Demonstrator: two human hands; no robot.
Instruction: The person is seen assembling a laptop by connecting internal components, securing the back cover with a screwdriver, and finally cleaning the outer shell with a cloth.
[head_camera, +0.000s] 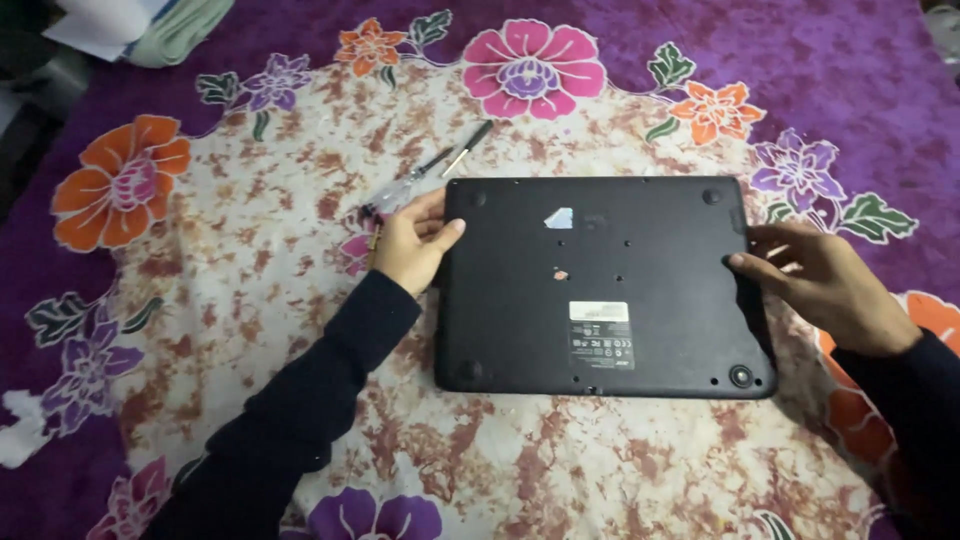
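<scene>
Light was dim, soft, from overhead; colours looked oversaturated. Faint sheen lay across black laptop base (600, 285), no hard glare. Weak shadow fell under its near edge. Frame was slightly soft and grainy (corners darker, top left murkiest). Edges showed mild wide-angle stretch.

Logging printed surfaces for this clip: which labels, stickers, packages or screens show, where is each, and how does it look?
White and black rectangular label: lower middle of the black laptop underside, white strip above a black block.
Small pale blue-white sticker scrap: upper middle of the underside, torn and irregular.
Tiny pinkish scrap: centre of the underside.
No packages or screens show.
</scene>
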